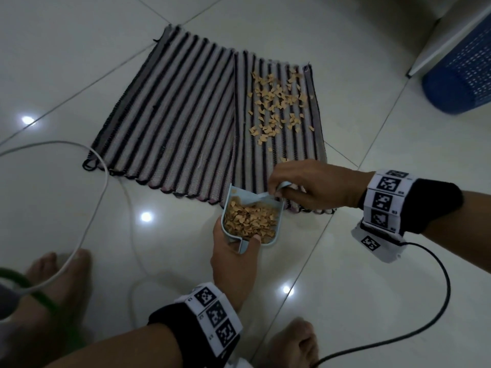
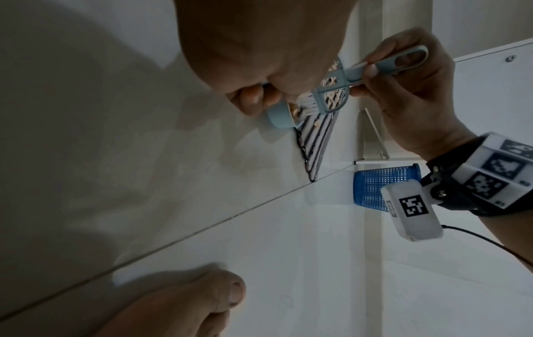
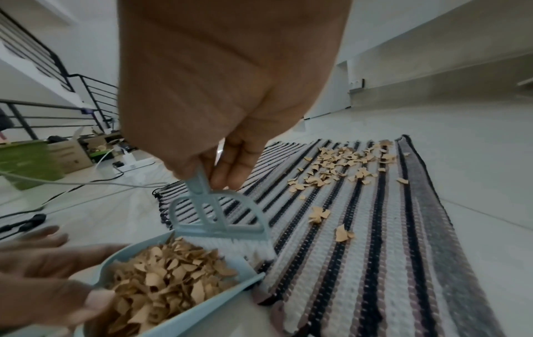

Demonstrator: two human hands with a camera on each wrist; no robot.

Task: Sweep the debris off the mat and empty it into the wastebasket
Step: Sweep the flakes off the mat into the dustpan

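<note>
A black-and-pale striped mat [image 1: 186, 115] lies on the white tile floor. Tan paper scraps [image 1: 276, 102] are scattered over its right part. My left hand [image 1: 236, 243] grips the handle of a light blue dustpan [image 1: 276, 235], which is heaped with scraps [image 3: 167, 278], and its mouth meets the mat's near edge. My right hand [image 1: 281, 188] pinches the handle of a small blue brush [image 3: 219, 219] whose white bristles stand at the pan's mouth. A blue mesh wastebasket [image 1: 462, 73] stands on the floor at the far right, beyond the mat.
A white cable [image 1: 101, 181] loops across the floor on the left and a black cable [image 1: 425, 328] trails from my right wrist. My bare feet [image 1: 61, 274] are near the bottom. A white board [image 1: 451, 41] leans beside the basket. Boxes [image 3: 69, 152] and a railing stand far left.
</note>
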